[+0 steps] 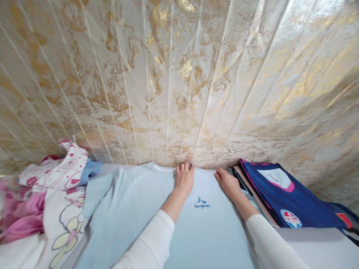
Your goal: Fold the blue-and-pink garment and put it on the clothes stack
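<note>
A light blue T-shirt [202, 231] lies spread out flat in front of me, with a small dark blue printed logo on its chest. Its neckline points toward the wall, and one short sleeve [98, 192] extends to the left. The other sleeve does not show. My left hand [185, 177] is closed at the neckline, its fingers bent over the shirt's top edge. Farther right, my right hand [228, 181] pinches the shirt's upper right corner at the shoulder. The fingertips of both hands are partly hidden.
On the right sits a stack of folded clothes [291, 194], topped by a dark blue shirt with pink trim. A loose heap of pink and white printed clothes [58, 175] lies on the left. Behind the shirt rises a wall covering [174, 82] patterned in gold and cream.
</note>
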